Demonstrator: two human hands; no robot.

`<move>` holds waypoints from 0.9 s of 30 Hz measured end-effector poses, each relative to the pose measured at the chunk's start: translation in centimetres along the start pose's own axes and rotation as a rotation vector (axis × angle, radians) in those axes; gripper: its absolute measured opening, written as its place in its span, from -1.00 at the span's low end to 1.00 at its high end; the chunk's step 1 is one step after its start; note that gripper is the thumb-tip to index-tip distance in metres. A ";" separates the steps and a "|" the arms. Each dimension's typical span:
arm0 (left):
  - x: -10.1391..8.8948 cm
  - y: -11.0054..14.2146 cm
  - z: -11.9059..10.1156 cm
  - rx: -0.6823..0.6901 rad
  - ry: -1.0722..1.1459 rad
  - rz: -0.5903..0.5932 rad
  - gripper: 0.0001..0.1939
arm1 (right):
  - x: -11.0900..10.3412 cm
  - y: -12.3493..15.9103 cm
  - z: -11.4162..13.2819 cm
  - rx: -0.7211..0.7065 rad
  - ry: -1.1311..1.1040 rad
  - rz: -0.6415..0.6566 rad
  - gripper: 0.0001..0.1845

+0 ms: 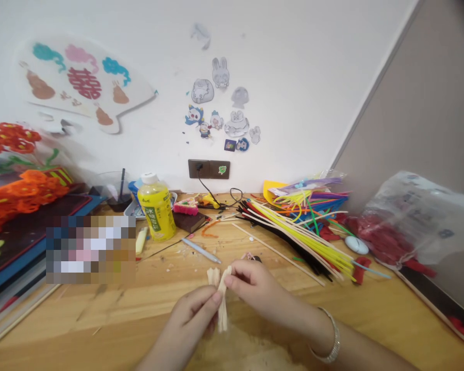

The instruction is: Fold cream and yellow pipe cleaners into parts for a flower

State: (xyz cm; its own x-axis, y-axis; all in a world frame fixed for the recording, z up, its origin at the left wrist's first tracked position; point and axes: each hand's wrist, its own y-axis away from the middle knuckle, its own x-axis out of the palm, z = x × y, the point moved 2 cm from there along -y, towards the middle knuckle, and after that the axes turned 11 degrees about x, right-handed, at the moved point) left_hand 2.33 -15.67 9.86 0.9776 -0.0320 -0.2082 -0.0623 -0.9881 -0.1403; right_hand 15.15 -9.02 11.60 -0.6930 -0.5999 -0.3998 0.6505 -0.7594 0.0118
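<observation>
My left hand (193, 314) and my right hand (251, 288) meet above the wooden desk (100, 319), both pinching a folded cream pipe cleaner bundle (222, 314). Its upper end sticks out between my fingers and its lower end hangs below them. Part of the bundle is hidden by my fingertips. A silver bracelet (327, 337) circles my right wrist. Just beyond my right hand lies a small pink and black object (253, 256), partly hidden.
Yellow, black and cream pipe cleaners (301, 242) lie to the right, near a white computer mouse (356, 245) and a plastic bag of red material (406, 226). A yellow drink bottle (155, 207) stands at the back. Orange pipe-cleaner flowers (19, 193) sit on books at left.
</observation>
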 end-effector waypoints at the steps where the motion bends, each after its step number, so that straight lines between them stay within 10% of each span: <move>1: 0.1 0.0 0.1 -0.006 0.034 -0.001 -0.51 | 0.1 0.0 -0.2 0.012 -0.011 0.026 -0.76; 27: 0.0 -0.4 0.9 -0.062 0.280 -0.139 -0.53 | 0.5 0.5 0.2 -0.068 0.188 0.066 -0.85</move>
State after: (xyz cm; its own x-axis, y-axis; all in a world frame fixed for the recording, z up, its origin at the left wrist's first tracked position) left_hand 2.19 -15.10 9.03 0.9937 0.0727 0.0848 0.0801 -0.9929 -0.0878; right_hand 15.05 -9.71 11.64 -0.5824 -0.5851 -0.5643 0.7162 -0.6978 -0.0157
